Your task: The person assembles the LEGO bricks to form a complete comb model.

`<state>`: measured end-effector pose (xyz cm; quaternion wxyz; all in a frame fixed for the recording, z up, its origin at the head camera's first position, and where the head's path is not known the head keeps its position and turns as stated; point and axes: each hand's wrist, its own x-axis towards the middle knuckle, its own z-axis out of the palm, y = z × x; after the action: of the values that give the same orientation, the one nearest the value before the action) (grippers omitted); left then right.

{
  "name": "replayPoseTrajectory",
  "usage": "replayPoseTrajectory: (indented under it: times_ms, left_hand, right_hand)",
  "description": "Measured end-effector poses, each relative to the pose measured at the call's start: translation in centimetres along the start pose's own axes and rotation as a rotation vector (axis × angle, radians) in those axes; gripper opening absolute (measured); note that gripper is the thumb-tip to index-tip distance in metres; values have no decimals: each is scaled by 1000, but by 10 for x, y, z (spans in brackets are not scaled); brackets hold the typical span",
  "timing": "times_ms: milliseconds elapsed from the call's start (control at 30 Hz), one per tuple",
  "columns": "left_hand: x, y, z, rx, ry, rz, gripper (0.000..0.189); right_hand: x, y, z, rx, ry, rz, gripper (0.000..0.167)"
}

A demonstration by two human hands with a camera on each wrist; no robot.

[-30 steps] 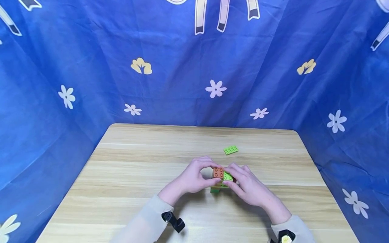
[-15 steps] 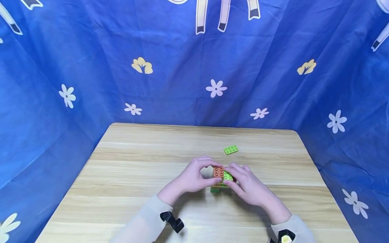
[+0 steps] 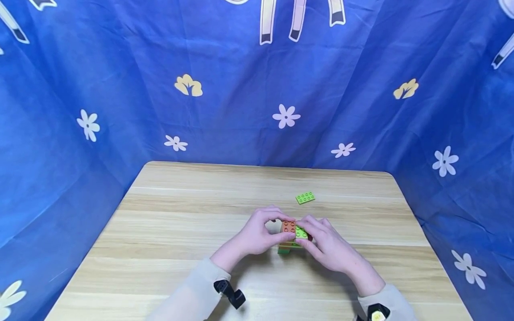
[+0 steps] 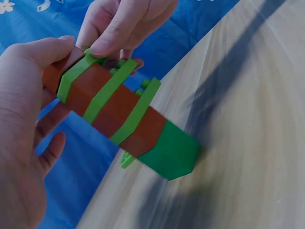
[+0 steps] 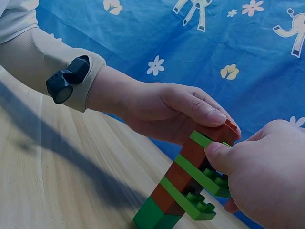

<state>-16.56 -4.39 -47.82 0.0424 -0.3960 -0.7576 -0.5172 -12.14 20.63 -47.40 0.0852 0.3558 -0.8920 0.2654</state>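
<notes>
A tower of toy building bricks stands on the table, with a dark green brick [image 4: 174,152] at its base. Above it, brown bricks [image 4: 143,131] alternate with light green plates [image 4: 110,90] that jut out to one side. My left hand [image 3: 257,234] pinches the brown top brick [image 3: 288,226] between thumb and fingers. On the other side my right hand [image 3: 331,247] pinches the jutting end of the uppermost light green plate [image 3: 301,232], its thumb plainly seen in the right wrist view. The hands partly cover the tower's upper part.
A loose light green plate [image 3: 305,198] with studs up lies behind the hands on the wooden table [image 3: 180,214]. A blue patterned cloth [image 3: 225,111] hangs round the back and sides. Each wrist wears a small black camera [image 5: 68,80].
My left thumb has shifted slightly up along the top brick. Both hands otherwise keep their places, and the loose plate has not moved.
</notes>
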Motion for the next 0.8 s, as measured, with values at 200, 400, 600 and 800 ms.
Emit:
replayPoseTrajectory:
  times_ms: [200, 400, 600, 800]
  left_hand:
    - [-3, -2, 5, -72, 30, -18, 33]
    - [-5, -2, 7, -105, 27, -44, 31]
    - [-3, 2, 5, -99, -3, -84, 29]
    - [-2, 3, 7, -130, -4, -82, 28]
  right_hand:
    - [0, -1, -1, 8, -6, 24, 39]
    - [1, -2, 0, 27, -19, 33, 40]
    - [0, -1, 1, 22, -5, 18, 40]
    - [-1, 1, 1, 17, 6, 7, 39]
